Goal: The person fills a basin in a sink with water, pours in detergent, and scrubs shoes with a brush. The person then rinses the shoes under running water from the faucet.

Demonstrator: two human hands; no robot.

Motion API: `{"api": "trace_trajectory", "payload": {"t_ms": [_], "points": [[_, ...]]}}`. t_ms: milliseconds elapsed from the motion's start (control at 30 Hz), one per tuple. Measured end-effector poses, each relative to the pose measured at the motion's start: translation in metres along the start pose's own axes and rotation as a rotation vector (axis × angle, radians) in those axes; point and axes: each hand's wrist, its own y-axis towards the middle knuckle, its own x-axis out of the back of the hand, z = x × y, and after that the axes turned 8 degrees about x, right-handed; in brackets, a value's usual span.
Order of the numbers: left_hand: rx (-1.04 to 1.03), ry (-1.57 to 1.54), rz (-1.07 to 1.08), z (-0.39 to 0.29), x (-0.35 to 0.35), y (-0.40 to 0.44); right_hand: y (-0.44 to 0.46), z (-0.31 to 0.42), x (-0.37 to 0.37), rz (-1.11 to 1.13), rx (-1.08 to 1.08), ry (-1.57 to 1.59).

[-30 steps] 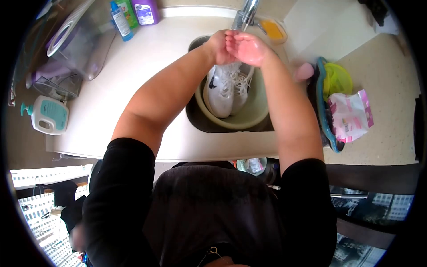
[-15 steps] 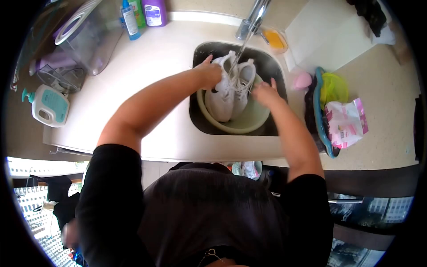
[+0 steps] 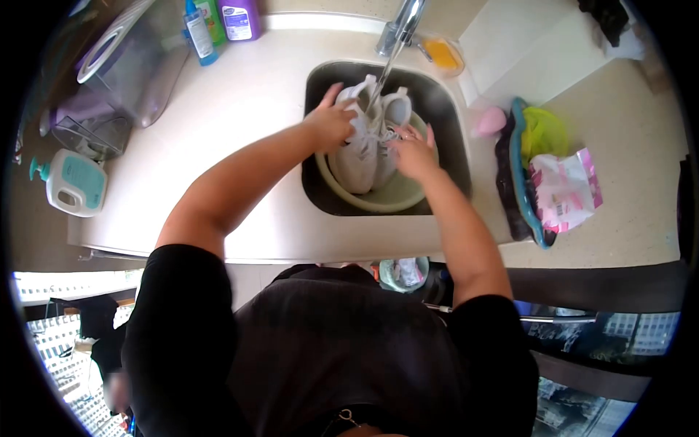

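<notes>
A pair of white lace-up sneakers stands in a pale green basin (image 3: 397, 204), set inside the metal sink (image 3: 444, 109). My left hand (image 3: 333, 124) is closed on the side of the left sneaker (image 3: 355, 167), near its opening. My right hand (image 3: 413, 154) is at the laces and upper of the right sneaker (image 3: 397, 109), its fingers bent over them and partly hidden. Water runs from the faucet (image 3: 400, 30) down onto the shoes between my hands.
Bottles, including a purple one (image 3: 239, 18), stand at the back left. A pump bottle (image 3: 76, 182) and clear bin (image 3: 142, 76) are at far left. Right of the sink lie a pink sponge (image 3: 490, 121), a blue-edged tray (image 3: 520, 175) and a pink-white packet (image 3: 564, 188). Orange soap (image 3: 440, 53) sits behind.
My right hand has moved left and inward, from the basin's right side onto the laces. My left hand stays at the left sneaker. The whole view has shifted slightly.
</notes>
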Motion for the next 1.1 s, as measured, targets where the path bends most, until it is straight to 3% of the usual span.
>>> {"api": "trace_trajectory", "payload": {"t_ms": [33, 133, 267, 367, 467, 600, 733, 800, 900, 1000, 1100], "points": [[0.191, -0.36, -0.105, -0.01, -0.007, -0.01, 0.012, 0.002, -0.008, -0.072, -0.129, 0.475], [0.431, -0.323, -0.429, 0.001, -0.039, -0.016, 0.036, 0.015, 0.005, -0.215, 0.052, 0.662], [0.69, -0.404, -0.451, 0.001, -0.054, -0.024, 0.086, 0.027, -0.005, -0.304, -0.045, 0.452], [0.63, -0.457, -0.51, 0.003, -0.055, -0.026, 0.115, 0.02, -0.032, -0.225, -0.122, 0.467], [0.665, -0.489, -0.511, 0.005, -0.06, -0.023, 0.109, 0.035, -0.002, 0.185, -0.162, 0.225], [0.659, -0.542, -0.486, 0.007, -0.06, -0.022, 0.125, 0.009, -0.016, 0.276, -0.048, 0.285], [0.675, -0.545, -0.46, 0.007, -0.06, -0.023, 0.11, 0.021, -0.02, 0.088, -0.015, 0.234], [0.695, -0.539, -0.442, 0.007, -0.059, -0.023, 0.107, 0.014, -0.037, -0.044, -0.049, 0.312], [0.687, -0.55, -0.439, 0.006, -0.061, -0.023, 0.112, -0.023, -0.079, -0.032, -0.082, 0.674], [0.692, -0.574, -0.449, 0.008, -0.057, -0.023, 0.091, -0.033, -0.068, 0.026, -0.031, 1.329], [0.701, -0.584, -0.471, 0.009, -0.059, -0.024, 0.083, -0.036, -0.058, 0.01, -0.01, 1.351]]}}
